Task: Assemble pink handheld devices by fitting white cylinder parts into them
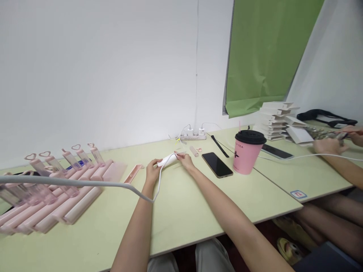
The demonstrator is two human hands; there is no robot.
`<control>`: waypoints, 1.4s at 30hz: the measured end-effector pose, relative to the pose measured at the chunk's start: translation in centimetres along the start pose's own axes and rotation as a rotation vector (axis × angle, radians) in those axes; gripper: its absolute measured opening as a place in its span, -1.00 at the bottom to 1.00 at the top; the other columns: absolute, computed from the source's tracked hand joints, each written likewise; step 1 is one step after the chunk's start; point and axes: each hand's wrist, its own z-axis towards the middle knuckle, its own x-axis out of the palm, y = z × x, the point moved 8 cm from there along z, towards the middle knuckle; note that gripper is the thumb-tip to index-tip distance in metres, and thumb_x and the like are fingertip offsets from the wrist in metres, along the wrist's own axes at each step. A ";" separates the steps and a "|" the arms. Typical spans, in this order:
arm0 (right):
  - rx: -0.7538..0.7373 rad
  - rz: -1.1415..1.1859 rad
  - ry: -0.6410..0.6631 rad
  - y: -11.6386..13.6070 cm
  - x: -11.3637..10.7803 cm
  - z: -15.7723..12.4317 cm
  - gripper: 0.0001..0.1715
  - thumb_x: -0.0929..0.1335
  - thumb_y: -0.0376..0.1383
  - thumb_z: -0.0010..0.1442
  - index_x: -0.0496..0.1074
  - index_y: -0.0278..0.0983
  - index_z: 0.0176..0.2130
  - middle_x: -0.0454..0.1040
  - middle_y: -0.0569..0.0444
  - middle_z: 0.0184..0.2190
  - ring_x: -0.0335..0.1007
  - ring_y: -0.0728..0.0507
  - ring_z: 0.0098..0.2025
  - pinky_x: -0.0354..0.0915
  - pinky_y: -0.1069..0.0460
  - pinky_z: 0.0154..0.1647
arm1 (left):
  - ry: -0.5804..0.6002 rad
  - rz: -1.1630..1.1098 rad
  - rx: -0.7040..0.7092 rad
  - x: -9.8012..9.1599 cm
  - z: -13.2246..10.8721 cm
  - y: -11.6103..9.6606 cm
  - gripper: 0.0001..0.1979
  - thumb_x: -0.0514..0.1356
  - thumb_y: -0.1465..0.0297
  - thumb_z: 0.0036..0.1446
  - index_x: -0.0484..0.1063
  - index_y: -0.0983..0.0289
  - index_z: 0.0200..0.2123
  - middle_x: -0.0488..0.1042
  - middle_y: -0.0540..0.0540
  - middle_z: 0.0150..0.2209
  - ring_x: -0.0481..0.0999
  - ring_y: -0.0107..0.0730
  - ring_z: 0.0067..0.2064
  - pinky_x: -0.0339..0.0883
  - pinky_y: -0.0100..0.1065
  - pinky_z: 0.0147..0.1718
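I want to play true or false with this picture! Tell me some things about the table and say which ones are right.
1. The left hand and right hand both hold the white corded tool. True.
2. The pink cup has a white lid. False: its lid is black.
3. A phone lies flat just left of the cup. True.
4. The pink racks are on the table's right side. False: they lie on the left.

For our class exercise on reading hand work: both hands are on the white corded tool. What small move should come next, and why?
Probably hold the white corded tool steady in the left hand while the right hand adjusts the tip: the left grips its body, the right's fingers meet its front end.
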 end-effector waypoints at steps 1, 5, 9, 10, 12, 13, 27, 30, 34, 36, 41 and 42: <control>-0.014 0.013 -0.006 0.4 -0.2 -0.1 -0.77 0.34 -0.29 0.00 0.53 -0.22 -0.29 0.47 0.09 -0.10 0.36 -0.12 0.00 0.15 -0.09 0.12 | 0.015 -0.021 -0.010 0.1 0.0 -0.1 -0.70 0.27 0.35 -0.27 0.47 0.33 -0.36 0.50 0.16 -0.27 0.43 -0.17 -0.14 0.28 -0.19 -0.12; -0.036 0.146 -0.002 2.3 -0.2 -0.8 -0.67 0.36 -0.16 0.00 0.52 -0.21 -0.21 0.44 0.06 -0.06 0.28 -0.17 0.07 0.12 -0.10 0.13 | 0.083 -0.175 -0.052 0.8 0.0 -0.2 -0.60 0.32 0.30 -0.28 0.47 0.35 -0.29 0.50 0.20 -0.21 0.45 -0.19 -0.13 0.27 -0.21 -0.11; -0.070 0.182 0.013 4.2 0.4 -1.4 -0.58 0.35 -0.10 0.01 0.49 -0.18 -0.13 0.42 0.08 -0.03 0.24 -0.19 0.10 0.10 -0.10 0.14 | 0.093 -0.284 -0.107 1.0 -0.2 0.0 -0.52 0.34 0.26 -0.28 0.46 0.35 -0.22 0.49 0.23 -0.14 0.44 -0.18 -0.09 0.28 -0.22 -0.10; -0.082 0.176 0.012 4.5 0.5 -1.5 -0.58 0.35 -0.10 0.00 0.49 -0.18 -0.13 0.43 0.08 -0.04 0.25 -0.19 0.09 0.12 -0.10 0.13 | 0.094 -0.296 -0.123 1.1 -0.2 0.2 -0.51 0.34 0.25 -0.28 0.46 0.35 -0.22 0.48 0.24 -0.13 0.44 -0.18 -0.09 0.28 -0.22 -0.10; -0.111 0.168 -0.018 4.8 0.3 -1.4 -0.60 0.35 -0.13 0.00 0.50 -0.20 -0.15 0.45 0.08 -0.07 0.28 -0.18 0.07 0.15 -0.08 0.11 | 0.107 -0.314 -0.150 1.4 -0.3 0.4 -0.50 0.35 0.24 -0.29 0.46 0.35 -0.21 0.48 0.24 -0.11 0.44 -0.17 -0.09 0.29 -0.22 -0.11; -0.124 0.166 -0.044 4.9 0.1 -1.4 -0.62 0.35 -0.14 0.00 0.51 -0.22 -0.17 0.45 0.07 -0.08 0.30 -0.18 0.05 0.16 -0.07 0.10 | 0.113 -0.320 -0.160 1.5 -0.3 0.4 -0.49 0.35 0.24 -0.29 0.46 0.35 -0.21 0.48 0.24 -0.12 0.45 -0.18 -0.09 0.29 -0.23 -0.12; -0.230 0.149 -0.277 6.3 -2.1 -1.6 -0.65 0.34 -0.17 0.03 0.52 -0.31 -0.22 0.50 0.01 -0.15 0.38 -0.15 -0.03 0.21 -0.01 0.07 | 0.005 -0.324 -0.202 1.1 -0.3 0.4 -0.48 0.38 0.30 -0.36 0.49 0.35 -0.21 0.49 0.22 -0.13 0.44 -0.20 -0.10 0.26 -0.21 -0.09; -0.280 0.042 -0.253 6.6 -1.7 -1.9 -0.69 0.32 -0.20 0.06 0.52 -0.28 -0.22 0.50 0.04 -0.14 0.38 -0.14 -0.03 0.18 -0.01 0.10 | 0.001 -0.335 -0.206 1.1 -0.3 0.3 -0.48 0.38 0.30 -0.37 0.49 0.34 -0.22 0.50 0.22 -0.16 0.45 -0.20 -0.13 0.27 -0.19 -0.10; -0.260 -0.036 -0.198 6.3 -0.5 -2.3 -0.67 0.28 -0.19 0.11 0.51 -0.24 -0.18 0.48 0.07 -0.11 0.34 -0.14 0.01 0.18 -0.02 0.10 | 0.016 -0.317 -0.195 1.1 -0.3 0.0 -0.47 0.38 0.27 -0.37 0.49 0.38 -0.24 0.51 0.23 -0.19 0.46 -0.19 -0.16 0.27 -0.18 -0.11; -0.252 -0.062 -0.165 6.3 0.0 -2.5 -0.65 0.25 -0.17 0.14 0.50 -0.23 -0.16 0.47 0.08 -0.09 0.32 -0.14 0.04 0.17 -0.02 0.10 | -0.005 -0.314 -0.194 0.8 -0.3 0.0 -0.47 0.38 0.26 -0.38 0.49 0.38 -0.24 0.51 0.23 -0.19 0.46 -0.19 -0.17 0.27 -0.19 -0.12; -0.245 -0.185 -0.076 6.3 0.4 -2.7 -0.66 0.30 -0.25 0.09 0.47 -0.19 -0.11 0.45 0.09 -0.06 0.32 -0.14 0.03 0.16 -0.02 0.10 | -0.004 -0.301 -0.199 0.6 -0.4 0.2 -0.47 0.38 0.28 -0.37 0.49 0.37 -0.23 0.50 0.23 -0.19 0.46 -0.19 -0.17 0.28 -0.22 -0.16; -0.245 -0.198 -0.072 6.3 0.4 -2.7 -0.64 0.31 -0.27 0.07 0.46 -0.19 -0.10 0.45 0.09 -0.05 0.33 -0.13 0.02 0.16 -0.02 0.10 | 0.000 -0.293 -0.195 0.6 -0.4 0.1 -0.48 0.38 0.28 -0.37 0.49 0.37 -0.24 0.50 0.23 -0.19 0.46 -0.19 -0.17 0.28 -0.22 -0.17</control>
